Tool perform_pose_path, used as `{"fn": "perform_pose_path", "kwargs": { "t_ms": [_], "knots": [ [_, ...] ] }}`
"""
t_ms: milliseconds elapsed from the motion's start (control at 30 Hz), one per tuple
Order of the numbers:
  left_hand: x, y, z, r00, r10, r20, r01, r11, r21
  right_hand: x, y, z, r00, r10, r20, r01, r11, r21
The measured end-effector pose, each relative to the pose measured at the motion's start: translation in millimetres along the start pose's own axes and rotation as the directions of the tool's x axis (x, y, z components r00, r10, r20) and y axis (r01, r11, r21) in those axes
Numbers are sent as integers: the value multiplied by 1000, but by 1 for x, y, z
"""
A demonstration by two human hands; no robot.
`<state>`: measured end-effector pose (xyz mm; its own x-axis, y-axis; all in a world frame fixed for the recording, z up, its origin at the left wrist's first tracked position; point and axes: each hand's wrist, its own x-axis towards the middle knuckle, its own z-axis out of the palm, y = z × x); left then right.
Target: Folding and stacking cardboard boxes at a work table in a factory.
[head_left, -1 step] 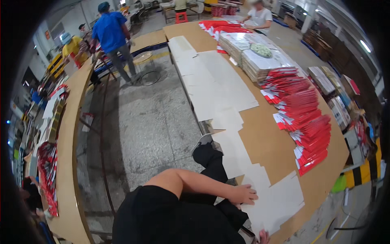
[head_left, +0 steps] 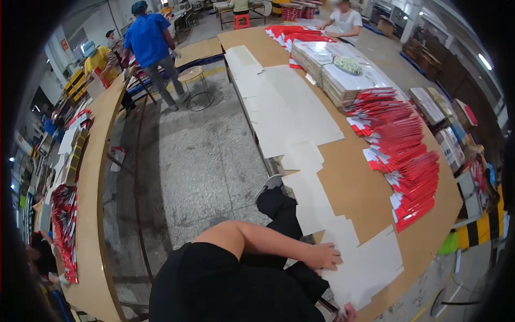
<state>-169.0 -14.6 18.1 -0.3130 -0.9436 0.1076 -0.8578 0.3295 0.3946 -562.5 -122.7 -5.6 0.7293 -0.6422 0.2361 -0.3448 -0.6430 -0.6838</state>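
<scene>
My left hand [head_left: 325, 256] rests on a white board sheet [head_left: 362, 263] at the near end of the long table. Its fingers are slightly bent and lie on the sheet, with nothing visible in them. Only part of my right hand [head_left: 349, 311] shows, at the lower edge of the picture beside the sheet's near side; most of its fingers are hidden. More white sheets [head_left: 292, 104] run in an overlapping strip along the table's left side. Brown board [head_left: 343, 188] covers the rest of the tabletop.
Fanned red-and-white folded packages [head_left: 402, 150] lie along the table's right side. Beyond them stands a bundled stack of printed board [head_left: 338, 72]. A second table [head_left: 102, 204] is at left, and a stool [head_left: 194, 88] stands near a person in blue [head_left: 147, 43]. Another person [head_left: 346, 22] works at the far end.
The whole view has shifted very slightly. My left fingers look a little more bent on the sheet. The person in blue has moved a little.
</scene>
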Motion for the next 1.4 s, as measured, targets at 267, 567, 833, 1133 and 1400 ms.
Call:
{"fn": "perform_pose_path", "kwargs": {
  "t_ms": [267, 567, 833, 1133, 1400],
  "knots": [
    [45, -11, 15, 919, -321, -229, 217, 896, -388, 110, -51, 19, 845, 226, -484, -431, 824, -368],
    [0, -3, -8, 836, 336, -434, -180, 915, 362, 110, -91, 80, 980, -200, 10, 198, 960, -196],
    [53, 6, 16, 986, -79, -144, 80, 997, 0, 101, -87, 59, 979, -201, 16, 200, 958, -207],
    [8, 77, -13, 937, -324, 133, 296, 936, 193, 74, -145, 83, 234, 712, 662, -819, -222, 529],
    [2, 76, 28, 953, -3, -304, -9, 999, -37, 67, -133, 71, 801, 295, -522, -380, 923, -62]
  ]
}}
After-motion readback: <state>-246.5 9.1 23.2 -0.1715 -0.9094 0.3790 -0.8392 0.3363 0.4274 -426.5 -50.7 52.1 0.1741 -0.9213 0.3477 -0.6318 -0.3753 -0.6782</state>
